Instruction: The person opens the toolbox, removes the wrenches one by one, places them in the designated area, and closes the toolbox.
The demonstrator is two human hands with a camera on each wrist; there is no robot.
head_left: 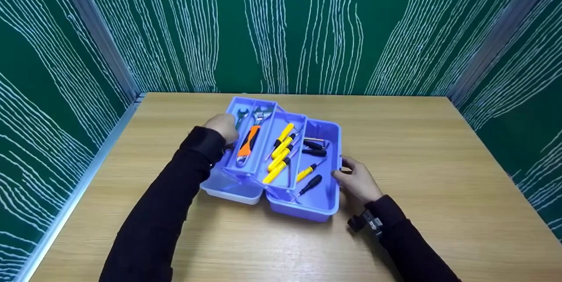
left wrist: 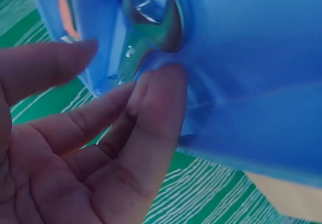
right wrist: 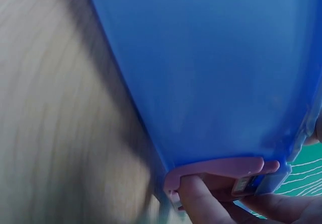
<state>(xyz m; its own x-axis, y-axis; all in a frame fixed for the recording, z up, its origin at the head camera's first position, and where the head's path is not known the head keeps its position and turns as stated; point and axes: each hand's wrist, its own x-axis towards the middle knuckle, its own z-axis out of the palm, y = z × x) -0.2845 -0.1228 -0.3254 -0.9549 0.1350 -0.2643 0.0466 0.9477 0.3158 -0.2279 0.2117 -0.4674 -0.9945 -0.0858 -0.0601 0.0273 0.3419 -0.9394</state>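
A purple toolbox [head_left: 303, 212] stands unfolded on the table, its trays spread to the left. My left hand [head_left: 223, 127] is at the outer left tray, beside a metal open-end wrench [head_left: 240, 116]. In the left wrist view, the fingers [left wrist: 163, 103] are bent close to the wrench's jaw end [left wrist: 173, 30], with the thumb apart; contact is unclear. On the right, my right hand [head_left: 361, 181] holds the toolbox wall, thumb at the rim. One finger [right wrist: 198, 199] lies at a pink latch [right wrist: 221, 167] in the right wrist view.
An orange-handled adjustable wrench [head_left: 249, 143] lies in the left tray. Several yellow screwdrivers [head_left: 281, 150] fill the middle tray. Black-handled screwdrivers [head_left: 312, 182] lie in the base. Wooden tabletop [head_left: 439, 176] surrounds the box, bounded by green patterned walls [head_left: 395, 9].
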